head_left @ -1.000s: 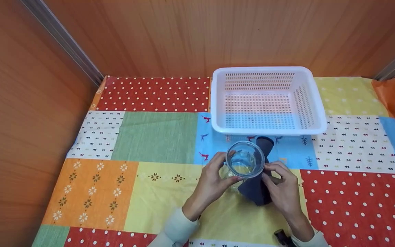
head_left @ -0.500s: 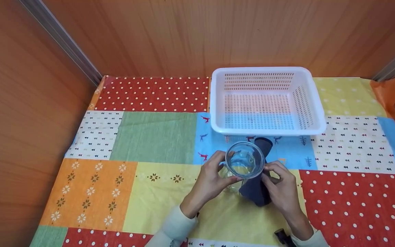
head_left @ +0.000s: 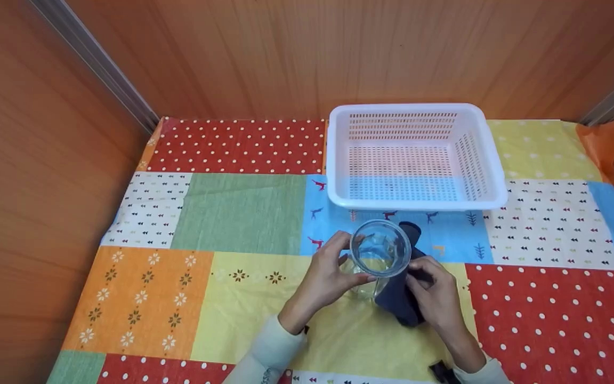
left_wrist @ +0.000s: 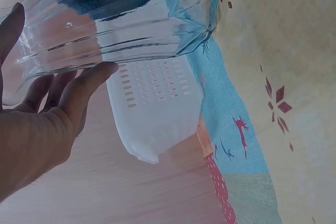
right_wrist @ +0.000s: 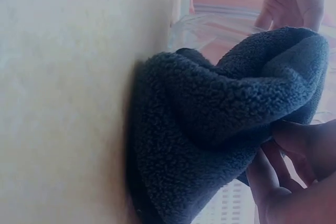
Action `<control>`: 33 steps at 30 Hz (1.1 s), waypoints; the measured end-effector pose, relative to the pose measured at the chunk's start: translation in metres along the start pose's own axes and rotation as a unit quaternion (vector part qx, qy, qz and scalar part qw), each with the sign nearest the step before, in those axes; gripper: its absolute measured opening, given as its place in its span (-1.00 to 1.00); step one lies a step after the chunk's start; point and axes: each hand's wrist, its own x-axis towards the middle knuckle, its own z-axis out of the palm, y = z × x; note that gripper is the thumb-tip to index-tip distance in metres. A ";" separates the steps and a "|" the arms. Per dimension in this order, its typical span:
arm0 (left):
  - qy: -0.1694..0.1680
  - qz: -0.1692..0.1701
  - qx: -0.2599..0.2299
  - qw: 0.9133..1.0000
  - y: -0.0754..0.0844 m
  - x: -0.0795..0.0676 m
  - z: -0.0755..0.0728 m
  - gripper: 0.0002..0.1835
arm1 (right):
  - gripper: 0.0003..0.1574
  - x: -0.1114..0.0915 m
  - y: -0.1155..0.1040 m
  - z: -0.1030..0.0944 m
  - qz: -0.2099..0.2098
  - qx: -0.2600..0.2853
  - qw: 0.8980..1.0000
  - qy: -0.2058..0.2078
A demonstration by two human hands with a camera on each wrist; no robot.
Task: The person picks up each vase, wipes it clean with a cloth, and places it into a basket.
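Gripping a glass jar (head_left: 379,250) are left fingers (head_left: 336,246); right fingers (head_left: 430,264) pinch a dark cloth (head_left: 402,305).

cloth (head_left: 396,303): dark blue-grey | jar (head_left: 379,253): clear | basket (head_left: 419,205): white | tablecloth (head_left: 248,213): multicoloured patchwork, partly white-dotted red | wall (head_left: 296,58): orange-brown wood-grain

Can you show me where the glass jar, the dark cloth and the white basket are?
Glass jar (left_wrist: 113,35): left wrist view, on its clear side.
Dark cloth (right_wrist: 210,103): right wrist view, on its fuzzy middle.
White basket (head_left: 418,205): head view, on the rim nearest the person.
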 end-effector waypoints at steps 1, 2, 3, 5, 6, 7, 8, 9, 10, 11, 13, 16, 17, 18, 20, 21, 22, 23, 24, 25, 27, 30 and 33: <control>-0.001 0.000 -0.001 1.000 0.000 0.000 0.000 -0.32 | -0.71 0.000 -0.001 0.000 0.002 0.002 1.000 0.002; -0.001 0.000 -0.002 1.000 0.000 0.000 0.000 -0.33 | -0.70 0.000 -0.002 0.000 0.004 0.005 1.000 0.004; -0.001 0.000 -0.002 1.000 0.000 0.000 0.000 -0.33 | -0.71 0.000 -0.003 0.000 0.004 0.009 1.000 0.005; -0.002 -0.002 -0.002 1.000 0.000 -0.001 0.000 -0.33 | -0.71 0.000 -0.007 -0.001 0.003 0.016 1.000 0.006; -0.002 -0.002 -0.001 1.000 0.000 -0.001 0.000 -0.33 | -0.71 0.001 -0.010 -0.001 0.002 0.021 1.000 0.006; -0.002 -0.002 0.000 1.000 0.000 -0.001 0.000 -0.33 | -0.71 0.002 -0.013 -0.002 0.000 0.029 1.000 0.007; -0.001 -0.003 0.002 1.000 0.000 -0.001 0.000 -0.33 | -0.72 0.002 -0.017 -0.002 -0.004 0.036 0.999 0.007; -0.001 -0.003 0.004 1.000 0.000 -0.001 0.000 -0.33 | -0.72 0.004 -0.020 -0.003 -0.009 0.044 0.999 0.008; -0.001 -0.004 0.004 1.000 0.001 -0.001 0.000 -0.32 | -0.72 0.005 -0.023 -0.004 -0.012 0.050 0.999 0.010; -0.001 -0.004 0.004 1.000 0.000 0.000 0.000 -0.32 | -0.73 0.006 -0.026 -0.004 -0.016 0.054 0.998 0.011; -0.003 -0.006 0.004 1.000 0.000 0.000 0.001 -0.31 | -0.72 0.007 -0.030 -0.004 -0.020 0.057 0.998 0.012; -0.004 -0.005 0.007 1.000 0.000 -0.001 0.001 -0.30 | -0.71 0.008 -0.030 -0.005 -0.018 0.051 0.998 0.011; -0.003 -0.003 0.010 1.000 0.000 -0.001 0.001 -0.31 | -0.71 0.008 -0.030 -0.005 -0.019 0.048 0.999 0.009; 0.000 0.000 0.013 1.000 0.000 -0.001 0.001 -0.32 | -0.71 0.008 -0.029 -0.005 -0.020 0.046 0.999 0.008; 0.004 0.004 0.019 1.000 0.000 -0.001 0.001 -0.34 | -0.73 0.009 -0.028 -0.005 -0.027 0.040 0.999 0.005; 0.006 0.005 0.021 1.000 0.000 -0.001 0.001 -0.35 | -0.75 0.009 -0.027 -0.006 -0.031 0.038 0.999 0.003; 0.007 0.005 0.023 1.000 0.000 -0.001 0.002 -0.36 | -0.77 0.009 -0.026 -0.006 -0.033 0.035 0.999 0.002; 0.008 0.005 0.024 1.000 0.001 -0.001 0.002 -0.36 | -0.78 0.009 -0.025 -0.006 -0.033 0.033 0.999 0.001; 0.008 0.003 0.024 1.000 0.001 -0.001 0.002 -0.36 | -0.78 0.009 -0.024 -0.006 -0.030 0.030 0.999 0.001; 0.007 0.001 0.025 1.000 0.001 -0.001 0.002 -0.36 | -0.77 0.008 -0.023 -0.006 -0.026 0.026 0.999 0.001; 0.007 0.000 0.026 1.000 0.001 -0.001 0.002 -0.36 | -0.75 0.007 -0.020 -0.006 -0.013 0.017 1.000 0.000; 0.007 0.000 0.025 1.000 0.001 -0.001 0.003 -0.35 | -0.73 0.005 -0.016 -0.005 0.008 0.004 1.000 -0.003; 0.006 0.001 0.023 1.000 0.001 -0.002 0.002 -0.33 | -0.74 0.002 -0.010 -0.003 0.026 -0.011 1.000 -0.009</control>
